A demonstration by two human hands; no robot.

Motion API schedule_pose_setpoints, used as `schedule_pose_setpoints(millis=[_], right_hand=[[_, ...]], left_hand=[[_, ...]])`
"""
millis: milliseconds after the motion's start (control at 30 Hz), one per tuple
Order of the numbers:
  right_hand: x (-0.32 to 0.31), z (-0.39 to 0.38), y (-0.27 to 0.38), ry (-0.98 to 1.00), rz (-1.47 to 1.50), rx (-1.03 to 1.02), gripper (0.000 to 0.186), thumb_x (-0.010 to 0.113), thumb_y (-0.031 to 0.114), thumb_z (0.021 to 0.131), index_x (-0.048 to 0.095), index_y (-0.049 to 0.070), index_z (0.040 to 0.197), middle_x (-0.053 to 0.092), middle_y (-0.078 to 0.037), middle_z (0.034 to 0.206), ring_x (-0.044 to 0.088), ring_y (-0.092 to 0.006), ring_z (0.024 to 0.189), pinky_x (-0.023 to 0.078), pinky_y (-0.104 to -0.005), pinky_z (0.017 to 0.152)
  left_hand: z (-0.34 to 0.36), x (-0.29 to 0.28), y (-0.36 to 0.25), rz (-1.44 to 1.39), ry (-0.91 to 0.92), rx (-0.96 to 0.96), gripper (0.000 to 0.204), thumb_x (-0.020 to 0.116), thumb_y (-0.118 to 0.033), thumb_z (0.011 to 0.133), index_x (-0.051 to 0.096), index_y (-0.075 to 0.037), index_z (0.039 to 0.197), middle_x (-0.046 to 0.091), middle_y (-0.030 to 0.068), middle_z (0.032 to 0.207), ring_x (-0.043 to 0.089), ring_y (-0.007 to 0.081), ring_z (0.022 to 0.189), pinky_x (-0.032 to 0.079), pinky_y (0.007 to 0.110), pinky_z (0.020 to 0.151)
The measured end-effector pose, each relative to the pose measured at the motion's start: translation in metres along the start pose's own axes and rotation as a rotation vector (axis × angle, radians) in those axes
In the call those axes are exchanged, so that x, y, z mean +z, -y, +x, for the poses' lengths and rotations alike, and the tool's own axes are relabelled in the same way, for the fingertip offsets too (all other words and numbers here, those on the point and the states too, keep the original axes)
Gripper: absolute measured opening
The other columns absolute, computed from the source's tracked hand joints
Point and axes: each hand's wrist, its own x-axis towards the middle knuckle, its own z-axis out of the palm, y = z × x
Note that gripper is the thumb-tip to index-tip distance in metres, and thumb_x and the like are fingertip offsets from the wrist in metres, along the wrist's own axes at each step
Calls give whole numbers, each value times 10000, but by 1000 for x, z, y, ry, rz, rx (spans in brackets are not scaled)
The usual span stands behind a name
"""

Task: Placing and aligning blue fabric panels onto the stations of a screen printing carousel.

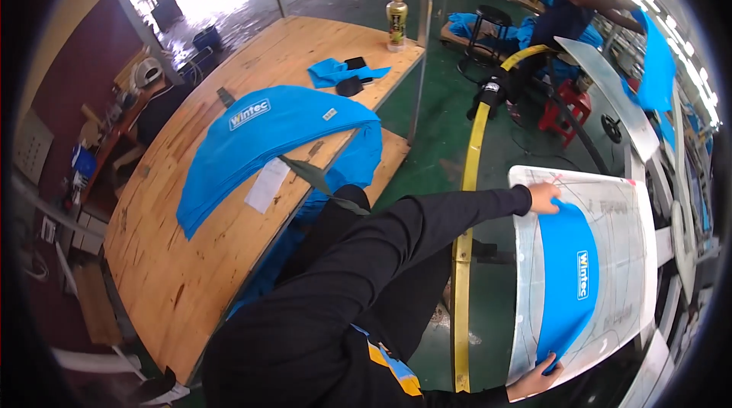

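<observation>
On the pale board (627, 255), our left grip (543, 199) and right grip (536, 382) hold opposite ends of a blue fabric panel (561, 278); beside the board, a yellow rail (462, 309) stands between it and a desk (171, 293) bearing a blue stack (263, 141).

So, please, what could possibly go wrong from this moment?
The blue piece might shift or crease on the board, as the left hand and right hand are only at its two ends. The blue stack could slide, since part of it droops over the edge of the table. The bottle stands close to a corner, so a bump may tip it off.
</observation>
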Motion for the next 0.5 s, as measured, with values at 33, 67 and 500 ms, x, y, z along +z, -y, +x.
schedule_pose_setpoints(millis=[33, 67, 500], right_hand=[[4, 0, 11, 9, -8, -47, 337, 546, 335, 945, 566, -1, 927, 594, -140, 852, 556, -276, 769, 448, -366, 717], [10, 0, 24, -28, 38, -101, 306, 552, 295, 954, 543, -7, 902, 564, -122, 818, 524, -243, 753, 441, -341, 708], [33, -42, 201, 336, 725, -525, 232, 580, 217, 948, 516, -5, 952, 553, -122, 947, 524, -232, 891, 410, -337, 854]], left_hand=[[-7, 3, -12, -190, -16, 138, 314, 653, -304, 747, 617, -15, 862, 627, 173, 804, 627, 304, 781, 475, 392, 685], [-14, 3, -27, -307, 23, 206, 296, 659, -276, 746, 615, -1, 845, 615, 173, 791, 622, 269, 771, 478, 371, 699], [-241, -135, -172, -936, 263, 143, 228, 683, -192, 842, 515, -46, 894, 536, 2, 790, 497, 64, 668, 416, 237, 602]])
